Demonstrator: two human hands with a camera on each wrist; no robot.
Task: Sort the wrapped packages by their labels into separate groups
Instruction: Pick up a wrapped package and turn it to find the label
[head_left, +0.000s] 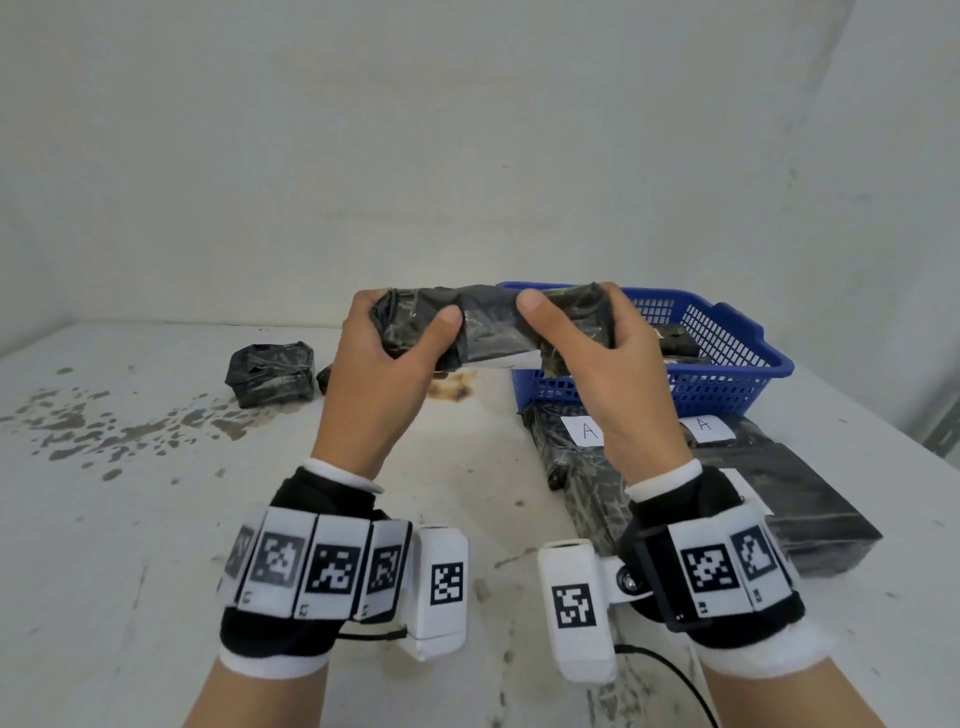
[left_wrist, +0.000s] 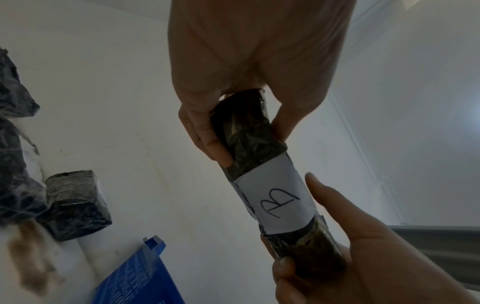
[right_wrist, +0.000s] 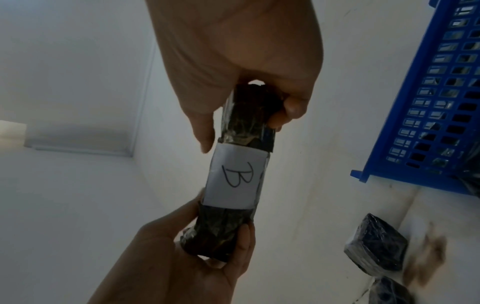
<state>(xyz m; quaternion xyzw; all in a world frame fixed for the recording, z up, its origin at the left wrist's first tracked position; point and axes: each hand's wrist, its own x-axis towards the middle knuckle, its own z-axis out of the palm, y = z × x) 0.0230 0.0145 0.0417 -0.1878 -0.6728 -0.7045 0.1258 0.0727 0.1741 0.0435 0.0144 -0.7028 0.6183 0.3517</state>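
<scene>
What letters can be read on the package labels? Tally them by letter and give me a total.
A labels: 2
B label, on the package held by the left hand and right hand: 1
Total: 3 readable labels

This is looking like a plain work room: bare white walls (head_left: 467, 130) are standing around a stained white table (head_left: 130, 493).

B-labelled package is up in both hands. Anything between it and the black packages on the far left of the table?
Nothing visible: held package hangs above bare table; the far-left package lies beyond the left hand.
</scene>
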